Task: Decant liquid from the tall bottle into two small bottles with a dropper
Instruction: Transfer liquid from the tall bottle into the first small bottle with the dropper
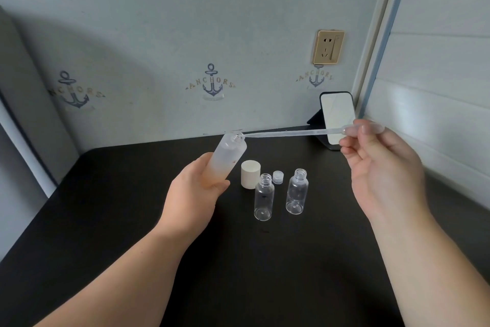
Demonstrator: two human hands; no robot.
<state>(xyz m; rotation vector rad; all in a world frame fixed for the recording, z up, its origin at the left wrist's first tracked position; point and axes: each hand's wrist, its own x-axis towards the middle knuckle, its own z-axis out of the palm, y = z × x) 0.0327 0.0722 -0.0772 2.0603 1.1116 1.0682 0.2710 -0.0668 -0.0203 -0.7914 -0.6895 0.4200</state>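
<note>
Left hand (195,191) grips tilted frosted peach tall bottle (225,161); right hand (381,167) pinches clear plastic dropper (297,132), tip at mouth. Risk: tilt spills liquid.

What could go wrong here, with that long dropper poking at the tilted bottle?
The tall bottle is tilted in the left hand with its cap off, so liquid might spill. The dropper, pinched at its bulb by the right hand, could miss the narrow neck. The two small bottles stand close and could be knocked over.
</note>
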